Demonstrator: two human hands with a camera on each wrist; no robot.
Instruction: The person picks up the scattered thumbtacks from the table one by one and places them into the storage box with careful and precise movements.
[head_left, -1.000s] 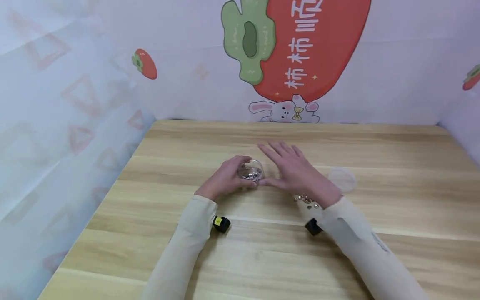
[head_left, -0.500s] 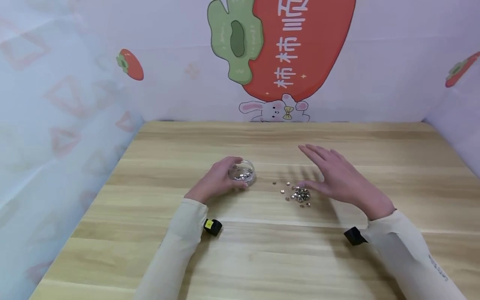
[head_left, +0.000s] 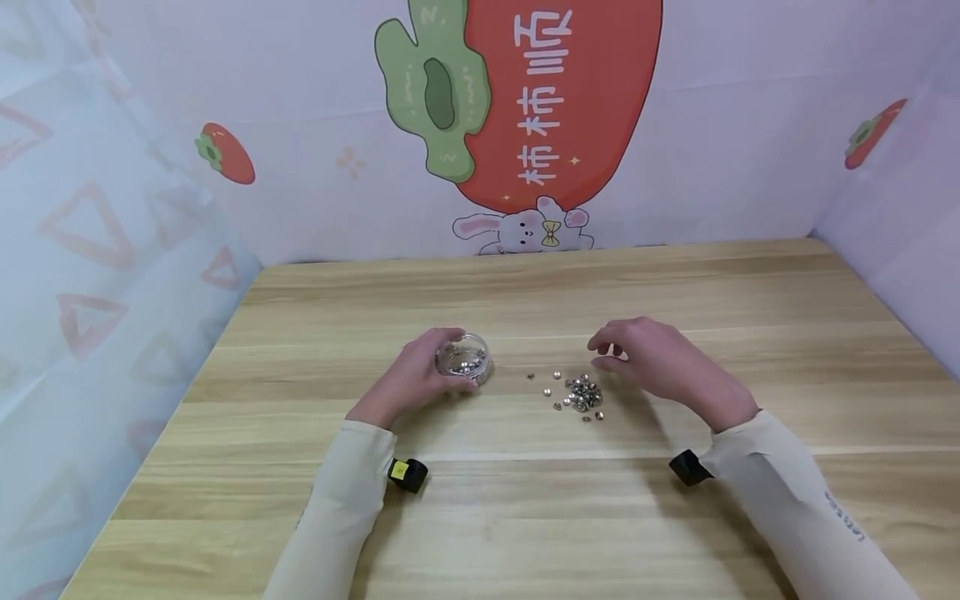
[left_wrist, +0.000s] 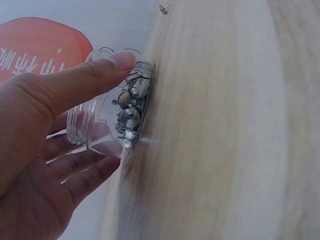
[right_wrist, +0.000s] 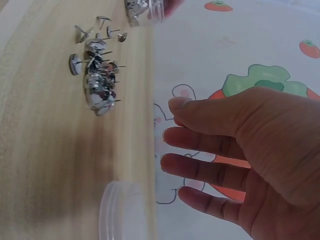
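My left hand (head_left: 408,377) grips a small clear jar (left_wrist: 84,120) between thumb and fingers; the jar stands on the wooden table with its mouth uncovered. Inside it lie several silver thumbtacks (left_wrist: 130,117). To the jar's right is a heap of thumbtacks (head_left: 583,394), with several loose ones scattered around it. Just beyond and right of that heap hovers my right hand (head_left: 656,358), fingers bent and thumb apart from them, holding nothing. In the right wrist view a clear lid (right_wrist: 120,215) lies on the table below the hand; in the head view it is hidden.
The wooden table (head_left: 480,517) reaches back to a wall covering (head_left: 315,200) printed with persimmons and a rabbit. Each sleeve has a small black camera (head_left: 690,468) near the wrist. A single thumbtack (head_left: 530,376) lies between jar and heap.
My right hand has moved right, away from the jar, uncovering the heap of thumbtacks. Its spread fingers have bent and come lower. My left hand still holds the jar; the head view has shifted.
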